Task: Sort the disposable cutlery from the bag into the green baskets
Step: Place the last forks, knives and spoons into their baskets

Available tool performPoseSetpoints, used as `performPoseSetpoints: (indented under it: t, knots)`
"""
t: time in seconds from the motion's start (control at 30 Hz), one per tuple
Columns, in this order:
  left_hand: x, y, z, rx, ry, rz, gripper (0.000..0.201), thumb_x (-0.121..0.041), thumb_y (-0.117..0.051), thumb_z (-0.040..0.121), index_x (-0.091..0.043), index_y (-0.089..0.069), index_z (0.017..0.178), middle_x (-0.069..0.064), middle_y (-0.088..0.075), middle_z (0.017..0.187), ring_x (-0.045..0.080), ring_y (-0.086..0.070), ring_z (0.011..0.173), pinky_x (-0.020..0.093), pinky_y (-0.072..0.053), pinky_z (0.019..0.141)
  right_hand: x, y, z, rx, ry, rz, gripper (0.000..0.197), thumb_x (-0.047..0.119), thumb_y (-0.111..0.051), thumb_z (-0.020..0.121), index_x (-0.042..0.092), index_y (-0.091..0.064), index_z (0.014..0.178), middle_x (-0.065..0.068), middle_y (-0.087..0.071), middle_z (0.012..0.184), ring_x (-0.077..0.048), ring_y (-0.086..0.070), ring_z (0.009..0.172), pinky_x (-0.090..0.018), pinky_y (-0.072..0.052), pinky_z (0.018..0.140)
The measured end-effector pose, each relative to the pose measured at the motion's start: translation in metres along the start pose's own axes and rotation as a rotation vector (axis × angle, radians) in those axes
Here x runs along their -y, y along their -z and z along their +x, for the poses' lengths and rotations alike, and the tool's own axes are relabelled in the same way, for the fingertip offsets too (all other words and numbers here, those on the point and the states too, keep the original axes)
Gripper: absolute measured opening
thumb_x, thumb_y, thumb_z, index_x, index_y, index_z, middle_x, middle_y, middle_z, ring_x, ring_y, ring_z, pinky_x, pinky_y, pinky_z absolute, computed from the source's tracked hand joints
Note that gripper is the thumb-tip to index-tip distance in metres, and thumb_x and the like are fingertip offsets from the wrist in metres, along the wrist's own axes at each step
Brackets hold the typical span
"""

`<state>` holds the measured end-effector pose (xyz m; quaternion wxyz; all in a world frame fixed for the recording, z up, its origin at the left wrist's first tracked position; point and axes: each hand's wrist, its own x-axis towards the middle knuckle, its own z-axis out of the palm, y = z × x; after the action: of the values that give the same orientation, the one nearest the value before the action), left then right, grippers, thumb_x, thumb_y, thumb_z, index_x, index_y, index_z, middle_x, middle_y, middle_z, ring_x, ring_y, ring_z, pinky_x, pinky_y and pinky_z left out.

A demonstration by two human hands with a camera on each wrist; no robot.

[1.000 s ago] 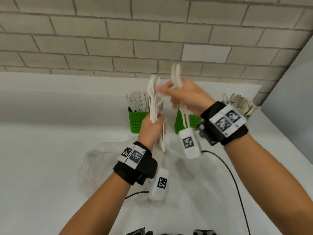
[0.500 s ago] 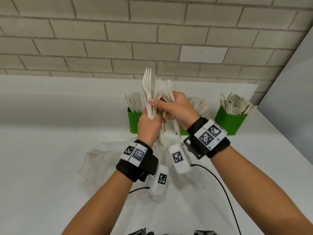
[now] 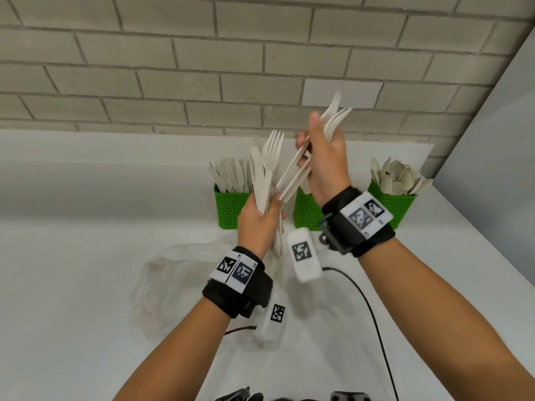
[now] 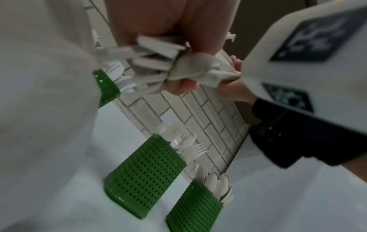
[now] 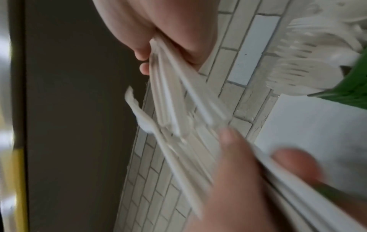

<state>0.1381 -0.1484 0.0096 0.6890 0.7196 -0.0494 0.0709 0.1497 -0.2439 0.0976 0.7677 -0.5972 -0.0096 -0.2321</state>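
1. The left hand [image 3: 257, 224] grips an upright bunch of pale disposable cutlery [image 3: 267, 172] by the handles, fingers curled tightly round it; a fork and a knife blade show at the top.
2. The right hand [image 3: 324, 163] pinches a smaller tilted sheaf of pale forks [image 3: 333, 120] between thumb and fingers, its handle ends just beside the left bunch.
3. Three green perforated plastic baskets stand along the back edge of the white counter [image 3: 72, 285]: the knife basket [image 3: 231, 209], the middle fork basket [image 3: 305, 211] and the spoon basket [image 3: 401, 205]. The clear, crumpled plastic bag [image 3: 173, 285] lies near the counter's front.
4. To do this step well, I would draw the forks fully clear, check that all are one kind, then lower them handles first into the middle basket.
5. Both wrist views are blurred; the right hand hides much of the middle basket in the head view, and whether the bag holds anything cannot be told.
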Motion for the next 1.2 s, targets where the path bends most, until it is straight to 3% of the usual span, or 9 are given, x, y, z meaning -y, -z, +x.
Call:
performPoseSetpoints:
  t: [0.23,0.33,0.5,0.6,0.7,0.87,0.93,1.03,1.2]
  knots:
    - [0.001,-0.004,0.009,-0.042,-0.021,0.102,0.016,-0.021,-0.049,0.095,-0.008,-0.049,0.105,0.001,-0.057,0.075,0.005,-0.052,0.061,0.006,-0.037,0.046,-0.009,0.006,-0.01,0.287,-0.188,-0.269,0.02,0.021,-0.074,0.078,0.016,-0.056,0.084,0.005,-0.051,0.065,-0.004,-0.044,0.048,-0.02,-0.038,0.047]
    - [0.001,-0.006,0.007,-0.046,-0.033,0.118,0.022,-0.02,-0.05,0.094,-0.004,-0.05,0.11,0.008,-0.059,0.082,0.013,-0.053,0.064,0.013,-0.035,0.048,-0.015,0.001,-0.015,0.223,-0.177,-0.207,0.017,0.009,-0.069,0.083,0.015,-0.055,0.075,0.004,-0.056,0.063,0.001,-0.053,0.044,-0.013,-0.037,0.038]
    - [0.0,0.002,0.002,-0.009,-0.056,0.064,0.004,-0.022,-0.051,0.095,-0.02,-0.051,0.092,-0.008,-0.057,0.07,0.003,-0.055,0.059,0.012,-0.043,0.056,-0.008,0.001,-0.005,0.088,-0.11,-0.143,0.019,0.024,-0.064,0.089,0.021,-0.052,0.074,0.009,-0.048,0.064,-0.002,-0.046,0.057,-0.014,-0.036,0.043]
    - [0.001,0.006,-0.004,0.116,0.067,-0.134,0.009,-0.023,-0.048,0.096,-0.021,-0.052,0.088,-0.002,-0.051,0.062,0.012,-0.049,0.051,0.023,-0.044,0.052,0.006,0.004,0.007,0.049,-0.061,-0.055,0.02,0.026,-0.056,0.094,0.02,-0.049,0.076,0.004,-0.042,0.066,-0.005,-0.04,0.054,-0.017,-0.035,0.043]
    - [-0.003,0.014,-0.006,0.284,0.237,-0.447,0.018,-0.028,-0.044,0.097,-0.013,-0.052,0.092,0.0,-0.04,0.055,0.009,-0.036,0.04,0.018,-0.03,0.038,0.019,0.016,0.021,-0.012,-0.038,0.102,0.018,0.027,-0.05,0.097,0.018,-0.047,0.081,0.004,-0.047,0.057,-0.008,-0.047,0.051,-0.021,-0.042,0.049]
    - [-0.01,0.021,-0.004,0.458,0.324,-0.633,0.04,-0.051,-0.039,0.083,-0.013,-0.05,0.087,-0.009,-0.032,0.041,0.005,-0.029,0.028,0.015,-0.022,0.033,0.012,0.035,0.027,0.157,-0.328,0.021,0.018,0.032,-0.056,0.092,0.015,-0.052,0.087,0.008,-0.037,0.047,-0.009,-0.043,0.047,-0.03,-0.053,0.061]
    - [-0.009,0.022,-0.005,0.532,0.338,-0.71,0.045,-0.057,-0.043,0.075,-0.014,-0.05,0.084,-0.01,-0.032,0.037,0.004,-0.027,0.025,0.012,-0.021,0.031,0.001,0.035,0.018,0.314,-0.437,-0.077,0.021,0.032,-0.062,0.085,0.012,-0.058,0.093,0.009,-0.034,0.044,-0.007,-0.039,0.043,-0.024,-0.046,0.051]
    - [-0.006,0.023,-0.005,0.636,0.336,-0.784,0.046,-0.053,-0.079,0.058,-0.016,-0.06,0.076,-0.009,-0.034,0.035,0.003,-0.029,0.023,0.011,-0.022,0.029,-0.012,0.029,0.009,0.423,-0.431,-0.061,0.023,0.033,-0.072,0.072,0.015,-0.059,0.078,0.006,-0.032,0.048,-0.007,-0.034,0.043,-0.017,-0.032,0.041]
    - [-0.006,0.022,-0.007,0.642,0.32,-0.722,0.038,-0.033,-0.089,0.051,-0.018,-0.064,0.075,-0.009,-0.033,0.036,0.005,-0.029,0.023,0.012,-0.019,0.029,-0.011,0.025,0.006,0.472,-0.318,-0.1,0.009,0.02,-0.067,0.082,0.013,-0.062,0.082,-0.002,-0.056,0.068,-0.008,-0.047,0.052,-0.014,-0.031,0.036]
